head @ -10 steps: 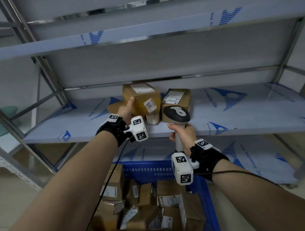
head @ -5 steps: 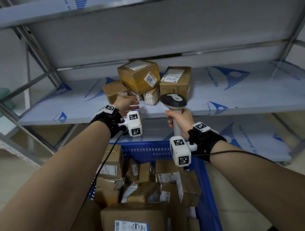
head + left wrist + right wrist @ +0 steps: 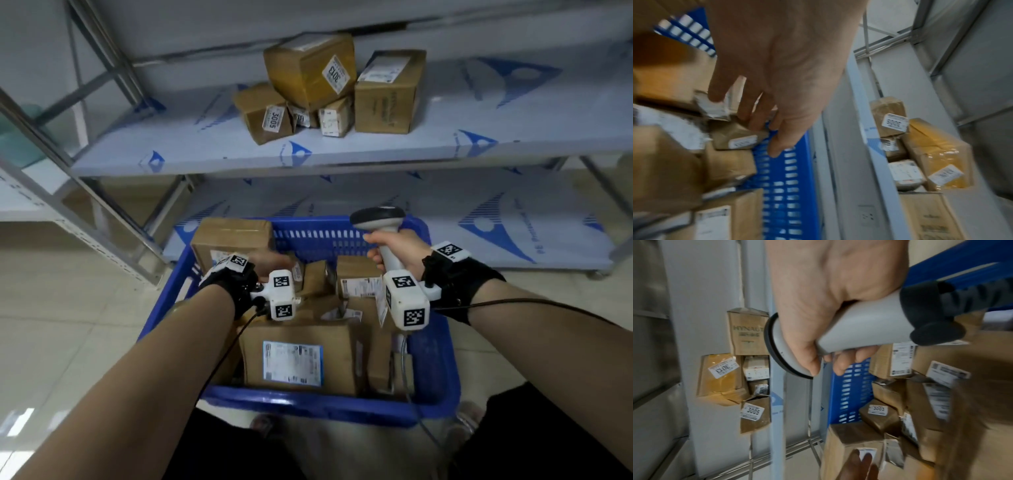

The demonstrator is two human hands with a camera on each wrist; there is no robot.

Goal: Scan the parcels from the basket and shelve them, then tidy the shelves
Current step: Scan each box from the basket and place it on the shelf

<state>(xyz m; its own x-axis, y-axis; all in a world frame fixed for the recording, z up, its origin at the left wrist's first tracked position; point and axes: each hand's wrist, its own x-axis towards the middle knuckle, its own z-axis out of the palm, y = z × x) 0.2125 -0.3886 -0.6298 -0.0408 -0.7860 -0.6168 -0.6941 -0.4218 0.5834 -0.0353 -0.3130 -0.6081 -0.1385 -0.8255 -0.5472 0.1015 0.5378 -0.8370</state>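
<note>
- The left hand (image 3: 777,68) reaches down, fingers loose, holding nothing; the small parcel (image 3: 735,138) lies just under them, mid-left of the frame.
- The right hand (image 3: 394,250) grips the scanner (image 3: 378,219).

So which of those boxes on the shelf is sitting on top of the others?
The yellowish taped box labelled 3013: it rests tilted on smaller boxes, while the one labelled 3005 and the tall box stand on the shelf.

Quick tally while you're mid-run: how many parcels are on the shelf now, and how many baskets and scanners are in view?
Parcels on the shelf: 5 (parcel 3005, parcel 3013, small middle parcel, white-labelled small parcel, tall box)
Blue basket: 1
Scanner: 1
Total: 7
The parcels inside the basket are too piled up to count.
</note>
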